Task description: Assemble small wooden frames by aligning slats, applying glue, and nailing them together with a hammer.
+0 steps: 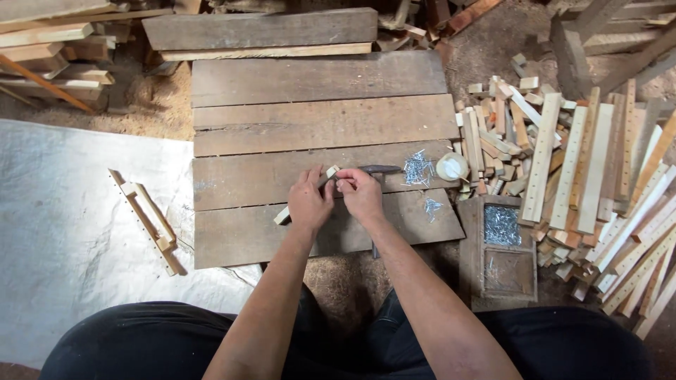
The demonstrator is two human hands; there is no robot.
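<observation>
My left hand (308,200) grips a narrow light wood strip (283,215) that lies slanted on the dark plank worktop (239,179); the strip's far end (332,171) shows above my fingers. My right hand (360,194) pinches something small at the strip, too small to make out. A dark hammer head (379,169) lies on the plank just past my right hand. Loose nails (418,169) are scattered to its right, and a few more nails (432,206) lie nearer.
A wooden box of nails (501,226) sits right of the planks. A white round tub (451,167) stands by a big pile of wood strips and blocks (584,169). A finished slat piece (146,219) lies on the white sheet (63,232) at left. Boards are stacked behind.
</observation>
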